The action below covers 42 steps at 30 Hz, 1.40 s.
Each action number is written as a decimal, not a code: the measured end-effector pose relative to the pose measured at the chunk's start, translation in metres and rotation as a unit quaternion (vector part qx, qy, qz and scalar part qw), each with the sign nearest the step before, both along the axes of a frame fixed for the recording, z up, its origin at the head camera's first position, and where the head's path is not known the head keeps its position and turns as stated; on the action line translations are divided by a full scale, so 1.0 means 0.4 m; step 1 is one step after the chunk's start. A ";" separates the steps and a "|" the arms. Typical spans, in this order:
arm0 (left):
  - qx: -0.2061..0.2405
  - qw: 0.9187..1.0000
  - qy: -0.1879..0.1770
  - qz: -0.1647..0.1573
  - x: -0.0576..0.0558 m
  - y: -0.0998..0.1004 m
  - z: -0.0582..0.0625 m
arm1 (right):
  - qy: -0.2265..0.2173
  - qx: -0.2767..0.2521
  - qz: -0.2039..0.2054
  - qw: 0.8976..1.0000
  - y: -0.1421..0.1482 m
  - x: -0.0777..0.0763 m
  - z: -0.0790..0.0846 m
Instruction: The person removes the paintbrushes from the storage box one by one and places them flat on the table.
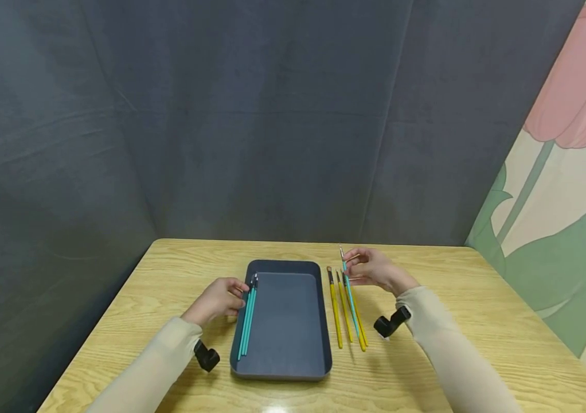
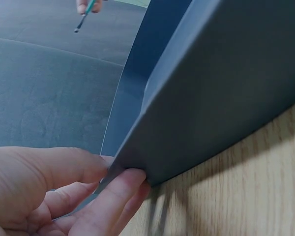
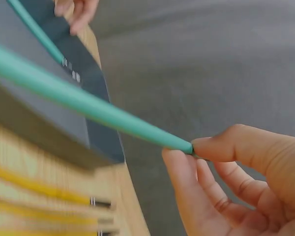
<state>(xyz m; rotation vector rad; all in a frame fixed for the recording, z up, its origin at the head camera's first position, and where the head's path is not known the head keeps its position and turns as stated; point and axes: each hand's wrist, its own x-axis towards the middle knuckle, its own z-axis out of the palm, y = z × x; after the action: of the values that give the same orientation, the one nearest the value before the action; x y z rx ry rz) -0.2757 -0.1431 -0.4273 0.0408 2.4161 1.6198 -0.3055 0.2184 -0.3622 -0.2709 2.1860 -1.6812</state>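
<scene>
Brush (image 3: 96, 107), turquoise, pinched near bristle end between right fingers (image 3: 183, 186).

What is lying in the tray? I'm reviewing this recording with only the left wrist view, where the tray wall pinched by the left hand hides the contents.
Observer: Teal-handled brushes lie along the left side of the tray in the head view.
Operator: And what is on the table beyond the tray's other side?
Observer: Yellow-handled brushes lie there, just to the right of the tray in the head view.
Operator: My view cuts off the held teal brush in the right hand. Which way does its handle run?
Observer: In the head view, it slants down from the fingers, across the yellow-handled brushes.
</scene>
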 end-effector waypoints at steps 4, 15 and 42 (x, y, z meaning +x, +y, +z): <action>-0.001 1.000 0.001 0.002 -0.002 -0.002 -0.002 | -0.002 0.024 -0.015 1.000 0.043 -0.011 -0.017; -0.013 1.000 -0.004 0.002 0.000 -0.002 -0.002 | -0.037 0.075 -0.054 0.995 0.089 -0.039 -0.085; -0.019 1.000 -0.009 0.004 -0.002 0.000 0.003 | -0.061 0.112 -0.085 0.988 0.069 -0.065 -0.169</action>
<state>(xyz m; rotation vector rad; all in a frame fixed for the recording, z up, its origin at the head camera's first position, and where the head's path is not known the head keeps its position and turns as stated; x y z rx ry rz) -0.2765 -0.1432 -0.4262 0.0092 2.4345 1.5712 -0.3317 0.2461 -0.4297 0.0790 2.3336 -1.4737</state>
